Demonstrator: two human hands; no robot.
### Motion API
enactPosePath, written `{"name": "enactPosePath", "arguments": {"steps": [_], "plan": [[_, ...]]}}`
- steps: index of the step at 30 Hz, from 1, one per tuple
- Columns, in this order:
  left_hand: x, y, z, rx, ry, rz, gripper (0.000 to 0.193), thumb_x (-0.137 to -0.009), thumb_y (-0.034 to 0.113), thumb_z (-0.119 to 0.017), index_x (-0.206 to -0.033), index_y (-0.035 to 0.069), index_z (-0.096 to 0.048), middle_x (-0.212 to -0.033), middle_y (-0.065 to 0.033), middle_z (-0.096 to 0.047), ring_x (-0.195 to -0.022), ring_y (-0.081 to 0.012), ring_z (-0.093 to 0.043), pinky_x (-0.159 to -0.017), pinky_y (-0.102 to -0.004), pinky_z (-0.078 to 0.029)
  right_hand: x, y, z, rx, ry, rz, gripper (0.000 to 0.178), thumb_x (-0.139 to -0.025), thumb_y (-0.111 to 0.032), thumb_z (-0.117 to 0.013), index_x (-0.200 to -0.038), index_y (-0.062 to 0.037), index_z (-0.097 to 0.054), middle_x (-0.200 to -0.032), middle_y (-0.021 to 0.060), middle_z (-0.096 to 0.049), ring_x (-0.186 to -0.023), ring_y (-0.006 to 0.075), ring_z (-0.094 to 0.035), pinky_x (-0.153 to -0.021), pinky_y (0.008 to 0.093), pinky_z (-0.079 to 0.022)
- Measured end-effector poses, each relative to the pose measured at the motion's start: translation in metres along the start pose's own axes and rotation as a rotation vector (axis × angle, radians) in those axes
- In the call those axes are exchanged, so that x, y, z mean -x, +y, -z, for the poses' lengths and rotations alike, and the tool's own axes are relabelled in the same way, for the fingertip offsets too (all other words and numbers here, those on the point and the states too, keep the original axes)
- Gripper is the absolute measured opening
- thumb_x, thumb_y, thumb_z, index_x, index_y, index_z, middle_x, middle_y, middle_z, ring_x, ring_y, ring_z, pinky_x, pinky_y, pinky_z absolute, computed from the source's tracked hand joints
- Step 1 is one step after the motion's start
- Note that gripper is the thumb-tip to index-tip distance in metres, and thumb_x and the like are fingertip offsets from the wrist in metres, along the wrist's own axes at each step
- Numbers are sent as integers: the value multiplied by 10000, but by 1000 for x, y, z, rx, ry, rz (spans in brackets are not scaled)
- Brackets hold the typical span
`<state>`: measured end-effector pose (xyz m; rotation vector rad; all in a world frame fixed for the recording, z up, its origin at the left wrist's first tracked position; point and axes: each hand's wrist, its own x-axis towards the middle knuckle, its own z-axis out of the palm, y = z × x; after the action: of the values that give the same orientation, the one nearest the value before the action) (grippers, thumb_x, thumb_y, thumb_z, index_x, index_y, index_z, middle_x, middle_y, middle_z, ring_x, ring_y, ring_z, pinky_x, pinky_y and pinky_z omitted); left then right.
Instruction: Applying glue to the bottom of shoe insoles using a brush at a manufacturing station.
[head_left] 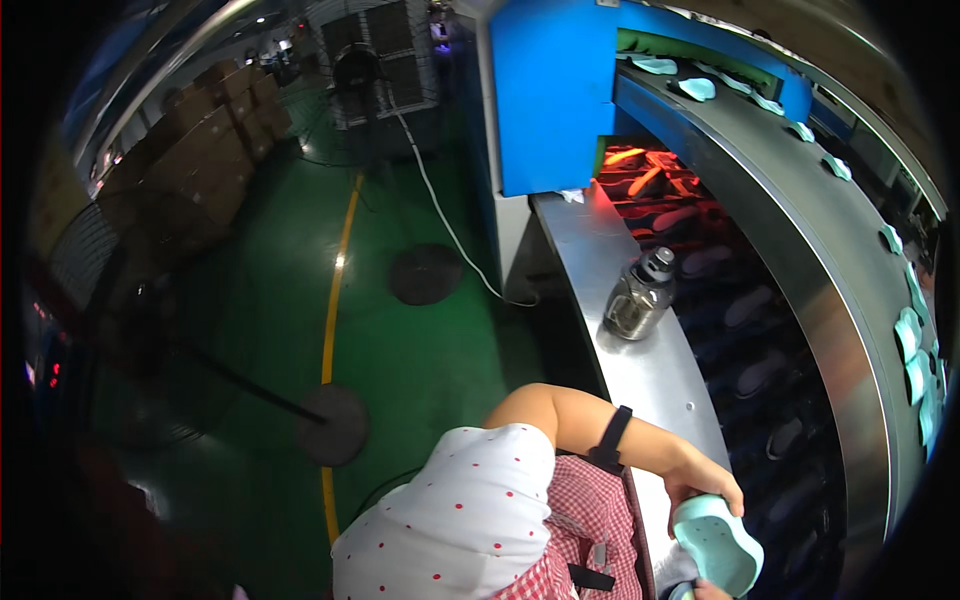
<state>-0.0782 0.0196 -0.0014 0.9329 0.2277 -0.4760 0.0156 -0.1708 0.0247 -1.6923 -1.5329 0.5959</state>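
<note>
A mint-green shoe sole [722, 545] with a raised rim and small holes at one end is tilted up at the lower right. My left hand [705, 482] is closed on its upper end, thumb on the outer edge; the other fingers are mostly hidden. Only a bit of my right hand [710, 591] shows at the bottom edge, its fingers against the sole's lower end. Beside it, another pale blue-green piece [682, 591] is cut off by the picture's edge. A black strap [613, 436] circles my left forearm.
A clear bottle [640, 295] stands on the metal ledge [655, 385]. Right of it, a dark lower conveyor [760, 345] carries soles from a glowing red heater [650, 175]. The upper belt [790, 165] carries several mint soles. Fan bases [333, 425] and a white cable [440, 210] lie left.
</note>
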Motion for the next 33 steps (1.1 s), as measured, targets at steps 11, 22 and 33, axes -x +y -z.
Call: {"name": "enactPosePath", "arguments": {"steps": [11,22,33], "plan": [[-11,-10,12,51,67,-205,362,-757,295,-505,-985,15,-485,-937,-197,-498,-847,-377,-554,-654,-581,-486,15,6,12,66,34,12,167,-623,41,-660,-775,-22,-630,-808,134,-644,-772,245,-630,-725,306,-487],[3,-4,11,314,96,-85,251,-776,225,-588,-938,34,-598,-855,-47,-628,-738,-111,-590,-666,-263,-488,31,21,30,104,365,157,162,-623,47,-656,-767,-24,-627,-793,125,-645,-761,236,-629,-722,304,-486],[8,8,32,-44,71,-199,496,-805,323,-478,-1122,-58,-496,-1011,-156,-586,-834,-188,-592,-737,-276,-466,39,24,35,-60,296,60,197,-675,32,-646,-864,-19,-641,-918,126,-641,-834,228,-636,-737,284,-508]]}}
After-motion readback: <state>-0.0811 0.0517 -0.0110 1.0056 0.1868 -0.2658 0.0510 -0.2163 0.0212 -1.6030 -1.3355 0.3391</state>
